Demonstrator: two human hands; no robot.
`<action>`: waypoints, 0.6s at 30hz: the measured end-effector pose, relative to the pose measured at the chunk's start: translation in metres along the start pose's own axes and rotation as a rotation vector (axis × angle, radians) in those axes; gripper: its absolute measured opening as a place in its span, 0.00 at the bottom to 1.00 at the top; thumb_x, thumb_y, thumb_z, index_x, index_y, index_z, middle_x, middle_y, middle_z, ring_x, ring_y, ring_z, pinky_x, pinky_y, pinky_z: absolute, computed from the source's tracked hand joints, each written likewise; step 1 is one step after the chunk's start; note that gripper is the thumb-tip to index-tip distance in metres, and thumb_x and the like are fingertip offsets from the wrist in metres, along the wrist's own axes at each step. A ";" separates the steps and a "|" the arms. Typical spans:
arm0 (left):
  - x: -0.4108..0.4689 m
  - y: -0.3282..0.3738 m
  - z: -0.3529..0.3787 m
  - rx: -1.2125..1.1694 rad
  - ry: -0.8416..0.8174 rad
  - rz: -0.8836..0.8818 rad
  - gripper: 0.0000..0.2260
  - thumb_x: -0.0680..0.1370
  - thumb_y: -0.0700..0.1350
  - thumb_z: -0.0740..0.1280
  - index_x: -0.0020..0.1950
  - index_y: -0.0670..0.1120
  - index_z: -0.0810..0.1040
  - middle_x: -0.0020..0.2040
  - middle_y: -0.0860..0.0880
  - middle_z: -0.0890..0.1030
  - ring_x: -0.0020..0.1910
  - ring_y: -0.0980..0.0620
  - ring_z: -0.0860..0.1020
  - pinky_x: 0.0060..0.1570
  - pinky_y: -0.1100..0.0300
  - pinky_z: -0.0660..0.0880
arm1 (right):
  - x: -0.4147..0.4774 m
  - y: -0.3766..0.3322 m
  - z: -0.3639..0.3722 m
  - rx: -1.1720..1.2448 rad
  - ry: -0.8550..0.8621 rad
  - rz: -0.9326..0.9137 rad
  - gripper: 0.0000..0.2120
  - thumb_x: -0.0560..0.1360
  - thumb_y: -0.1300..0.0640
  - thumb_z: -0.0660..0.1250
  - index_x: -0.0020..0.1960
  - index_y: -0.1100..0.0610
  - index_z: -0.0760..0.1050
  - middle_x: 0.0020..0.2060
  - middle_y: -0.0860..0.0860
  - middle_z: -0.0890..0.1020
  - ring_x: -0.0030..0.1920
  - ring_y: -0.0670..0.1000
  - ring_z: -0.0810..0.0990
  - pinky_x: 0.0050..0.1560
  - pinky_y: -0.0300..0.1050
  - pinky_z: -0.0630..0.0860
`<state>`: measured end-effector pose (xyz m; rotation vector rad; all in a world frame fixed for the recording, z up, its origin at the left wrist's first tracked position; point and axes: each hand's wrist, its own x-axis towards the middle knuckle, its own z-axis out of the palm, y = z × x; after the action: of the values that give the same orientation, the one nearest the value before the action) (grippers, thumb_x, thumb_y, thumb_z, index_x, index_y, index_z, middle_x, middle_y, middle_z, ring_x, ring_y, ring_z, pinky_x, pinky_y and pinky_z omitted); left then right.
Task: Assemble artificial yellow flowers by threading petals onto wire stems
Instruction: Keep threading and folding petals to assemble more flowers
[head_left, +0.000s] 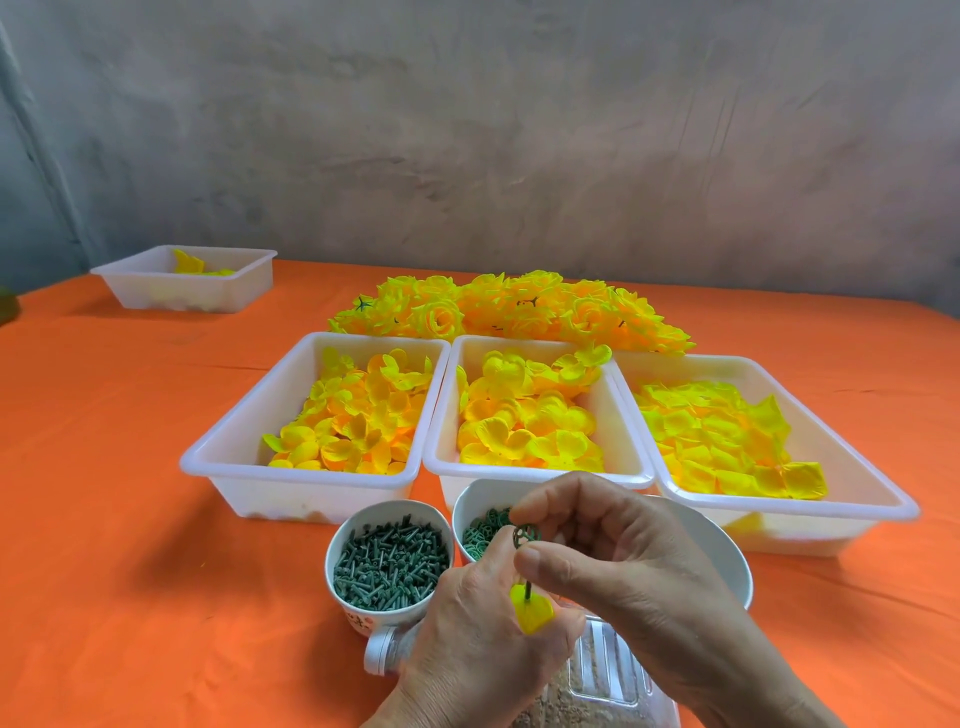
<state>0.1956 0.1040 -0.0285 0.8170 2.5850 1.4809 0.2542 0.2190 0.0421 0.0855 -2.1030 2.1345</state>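
**Disc at stem tip, both hands engaged**

Small yellow fabric petal sits low on a thin dark wire stem, which stands roughly upright. Both are held above the near edge of the table, in front of the bowls. Left hand has its fingers curled round the petal from below. Right hand pinches a round green plastic disc between thumb and forefinger at the top of the stem, other fingers loosely bent.

Just behind the hands: a white cup full of dark green plastic pegs, and beside it a white bowl holding more green discs.

Farther back, three white plastic trays stand side by side, each holding loose yellow petals. Behind them lies a pile of finished yellow flowers.

A smaller white tray stands well apart at far left. An orange cloth covers the table.
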 end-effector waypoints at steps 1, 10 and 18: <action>-0.001 -0.001 0.000 -0.003 0.004 -0.002 0.19 0.56 0.66 0.61 0.44 0.62 0.70 0.43 0.82 0.70 0.44 0.77 0.72 0.38 0.79 0.69 | -0.001 0.001 -0.001 0.005 0.001 0.007 0.11 0.61 0.56 0.77 0.44 0.51 0.83 0.34 0.50 0.80 0.38 0.48 0.76 0.41 0.39 0.76; -0.001 0.000 -0.002 -0.025 -0.030 0.034 0.22 0.62 0.61 0.65 0.53 0.53 0.73 0.46 0.74 0.75 0.46 0.68 0.76 0.41 0.73 0.72 | -0.003 0.005 -0.002 0.156 0.027 0.026 0.10 0.62 0.64 0.73 0.43 0.54 0.84 0.33 0.52 0.82 0.32 0.45 0.79 0.35 0.34 0.74; -0.003 0.001 -0.001 -0.023 -0.022 -0.025 0.25 0.60 0.65 0.62 0.55 0.60 0.69 0.41 0.60 0.82 0.42 0.64 0.79 0.39 0.70 0.74 | -0.005 0.010 0.000 0.225 0.041 0.055 0.11 0.61 0.67 0.71 0.41 0.56 0.84 0.32 0.54 0.81 0.32 0.48 0.78 0.34 0.36 0.74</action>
<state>0.1984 0.1016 -0.0279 0.7915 2.5481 1.4827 0.2581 0.2183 0.0318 0.0083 -1.8569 2.3754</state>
